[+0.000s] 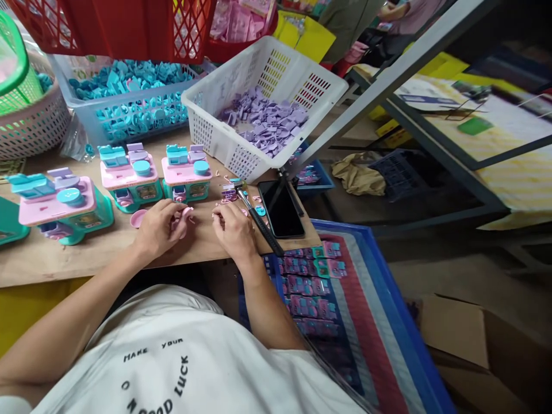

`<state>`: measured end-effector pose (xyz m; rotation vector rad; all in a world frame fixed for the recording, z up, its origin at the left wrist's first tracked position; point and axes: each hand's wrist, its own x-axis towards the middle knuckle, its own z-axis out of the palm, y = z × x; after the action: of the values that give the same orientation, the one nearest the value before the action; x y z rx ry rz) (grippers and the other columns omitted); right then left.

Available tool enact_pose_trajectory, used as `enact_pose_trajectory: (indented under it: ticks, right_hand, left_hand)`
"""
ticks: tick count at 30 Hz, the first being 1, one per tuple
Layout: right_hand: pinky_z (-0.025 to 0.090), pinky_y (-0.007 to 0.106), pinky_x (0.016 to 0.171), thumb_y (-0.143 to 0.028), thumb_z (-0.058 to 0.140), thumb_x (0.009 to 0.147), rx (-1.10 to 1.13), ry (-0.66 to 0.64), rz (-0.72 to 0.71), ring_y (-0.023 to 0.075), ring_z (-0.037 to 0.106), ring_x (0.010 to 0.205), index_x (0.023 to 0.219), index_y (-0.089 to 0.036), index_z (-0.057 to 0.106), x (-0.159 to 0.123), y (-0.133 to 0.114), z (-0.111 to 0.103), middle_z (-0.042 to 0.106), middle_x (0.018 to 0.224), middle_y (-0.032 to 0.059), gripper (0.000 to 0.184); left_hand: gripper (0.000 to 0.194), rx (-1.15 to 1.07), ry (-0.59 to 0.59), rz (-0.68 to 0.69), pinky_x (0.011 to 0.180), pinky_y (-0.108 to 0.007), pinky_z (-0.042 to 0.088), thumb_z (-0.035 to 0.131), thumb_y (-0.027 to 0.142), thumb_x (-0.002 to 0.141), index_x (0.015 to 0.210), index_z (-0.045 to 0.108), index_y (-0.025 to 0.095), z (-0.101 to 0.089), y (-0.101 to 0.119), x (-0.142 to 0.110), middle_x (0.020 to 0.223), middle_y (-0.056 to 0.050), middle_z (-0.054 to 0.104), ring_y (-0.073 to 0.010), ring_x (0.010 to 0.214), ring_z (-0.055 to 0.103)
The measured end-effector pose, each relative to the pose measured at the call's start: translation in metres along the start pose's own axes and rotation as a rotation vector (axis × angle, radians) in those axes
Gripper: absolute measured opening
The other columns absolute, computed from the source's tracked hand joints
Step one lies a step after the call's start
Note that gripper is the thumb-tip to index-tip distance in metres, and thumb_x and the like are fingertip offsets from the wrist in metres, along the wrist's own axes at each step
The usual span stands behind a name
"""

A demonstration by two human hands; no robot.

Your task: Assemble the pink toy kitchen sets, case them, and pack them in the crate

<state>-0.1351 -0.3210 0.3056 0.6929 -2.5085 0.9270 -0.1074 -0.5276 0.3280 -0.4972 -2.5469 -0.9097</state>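
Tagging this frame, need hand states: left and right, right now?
Left hand: closed, holding a pink piece.
Right hand: curled; can't tell whether it grips anything small.

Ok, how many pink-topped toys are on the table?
3 show: the left one, the middle one, and the right one, just beyond the left hand. A green piece is cut off at the left edge; I can't tell if it's another.
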Motion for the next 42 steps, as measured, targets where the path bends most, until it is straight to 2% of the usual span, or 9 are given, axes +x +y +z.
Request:
enact_pose_trajectory:
  ticks: [4,8,12,19,26,29,33,38,42]
  right_hand:
    - [0.054,0.032,0.079,-0.015,0.056,0.093,0.1,-0.125,-0.036,0.0203,0.065,0.083,0.096,-0.019,0.067,0.002,0.005,0.008,0.068,0.091,0.0071,0.012]
    - [0.054,0.03,0.083,-0.018,0.055,0.097,0.208,-0.091,-0.021,0.018,0.067,0.086,0.1,-0.021,0.07,0.011,0.007,0.003,0.073,0.094,0.0049,0.015]
    - [0.054,0.031,0.085,-0.014,0.059,0.094,0.202,-0.121,0.008,0.0181,0.068,0.088,0.094,-0.021,0.073,0.018,0.011,0.005,0.073,0.091,0.0043,0.016]
    - [0.053,0.03,0.081,-0.017,0.067,0.092,0.181,-0.249,-0.053,0.0172,0.065,0.084,0.096,-0.022,0.077,0.021,0.01,0.015,0.066,0.088,0.0035,0.011]
    - [0.05,0.031,0.074,-0.017,0.062,0.095,0.068,-0.164,0.006,0.0185,0.063,0.078,0.086,-0.02,0.067,0.019,0.01,0.015,0.067,0.086,0.0045,0.011]
    - [0.05,0.034,0.081,-0.017,0.059,0.096,-0.032,-0.16,-0.049,0.0217,0.063,0.086,0.086,-0.021,0.069,0.017,0.013,0.016,0.067,0.089,0.0065,0.014]
    - [0.052,0.035,0.085,-0.024,0.058,0.099,0.047,-0.175,-0.118,0.0218,0.064,0.09,0.092,-0.021,0.073,0.013,0.016,0.012,0.07,0.091,0.007,0.017]
    - [0.054,0.031,0.083,-0.023,0.058,0.098,0.123,-0.084,0.005,0.0183,0.067,0.086,0.1,-0.022,0.075,0.016,0.016,0.012,0.072,0.092,0.0052,0.017]
    - [0.055,0.032,0.083,-0.019,0.065,0.093,0.076,-0.154,0.04,0.0189,0.067,0.084,0.098,-0.022,0.078,0.021,0.018,0.017,0.069,0.088,0.0055,0.014]
  left_hand:
    - [0.024,-0.277,0.082,-0.287,0.057,-0.024,0.045,0.057,0.035,0.093,0.089,0.072,0.016,-0.001,-0.006,-0.001,0.075,-0.003,0.072,-0.0123,0.06,0.06]
    - [0.03,-0.478,0.141,-0.388,0.062,-0.023,0.051,0.063,0.044,0.09,0.089,0.071,0.015,0.0,-0.012,-0.002,0.082,-0.005,0.074,-0.0139,0.067,0.065]
    - [0.028,-0.559,0.2,-0.402,0.061,-0.022,0.052,0.069,0.044,0.086,0.088,0.069,0.016,0.001,-0.015,-0.003,0.08,-0.004,0.072,-0.0134,0.067,0.065]
    - [0.025,-0.653,0.261,-0.441,0.06,-0.022,0.052,0.07,0.042,0.086,0.088,0.064,0.018,0.0,-0.014,-0.007,0.08,-0.002,0.069,-0.0126,0.067,0.064]
    - [0.023,-0.616,0.271,-0.442,0.061,-0.022,0.052,0.07,0.04,0.085,0.088,0.065,0.018,-0.001,-0.012,-0.008,0.082,-0.003,0.071,-0.0134,0.068,0.066]
    - [0.021,-0.578,0.275,-0.437,0.059,-0.022,0.051,0.069,0.039,0.084,0.086,0.065,0.018,-0.003,-0.011,-0.008,0.081,-0.003,0.07,-0.0135,0.068,0.066]
    - [0.02,-0.545,0.254,-0.435,0.056,-0.021,0.05,0.067,0.037,0.085,0.088,0.065,0.018,-0.004,-0.011,-0.009,0.082,-0.003,0.071,-0.0135,0.067,0.066]
    - [0.022,-0.52,0.227,-0.423,0.054,-0.021,0.049,0.066,0.04,0.087,0.089,0.066,0.017,-0.003,-0.011,-0.009,0.082,-0.004,0.072,-0.0134,0.066,0.066]
    - [0.019,-0.486,0.239,-0.405,0.052,-0.02,0.046,0.066,0.036,0.087,0.088,0.066,0.017,-0.003,-0.012,-0.009,0.078,-0.002,0.071,-0.0109,0.059,0.061]
